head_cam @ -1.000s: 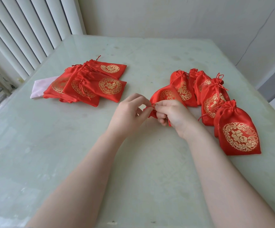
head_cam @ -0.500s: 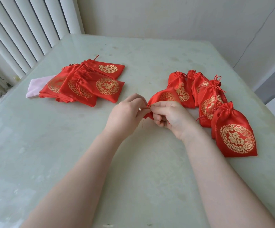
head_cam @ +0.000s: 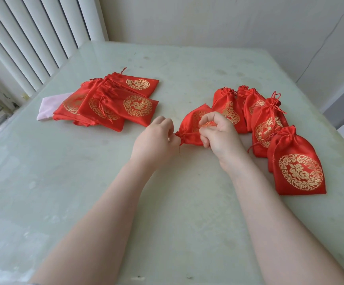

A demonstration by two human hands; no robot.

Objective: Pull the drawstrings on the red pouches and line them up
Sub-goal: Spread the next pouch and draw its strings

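Between the 2 hands, at the middle of the pale green table [head_cam: 167,202], lies the red pouch [head_cam: 193,122] now being worked. Its long axis runs diagonally: the gathered neck points toward the near left, at the left hand [head_cam: 156,138], and the closed bottom points away to the far right, toward the row of finished pouches [head_cam: 270,128]. The left hand pinches the neck end, where the drawstring [head_cam: 189,133] emerges, with fingers curled together on it; the exact finger contact is partly hidden by the knuckles. The right hand [head_cam: 218,130] is curled over the pouch body just beside the neck, and appears to pinch the other cord end or the fabric; which of the 2 cannot be determined. The neck already looks bunched, so the cinching step is judged to be near completion. The coming move turns on 1 relation: the row lies to the right of the held pouch, with its nearest member touching or just beside the right hand, so the right hand is the nearer 1 for placement. The pouch would need its neck turned to the far side to match the row. A stack of flat, unclosed pouches [head_cam: 113,103] lies well apart to the far left, nearer the left hand, resting partly on a pink cloth [head_cam: 47,105].
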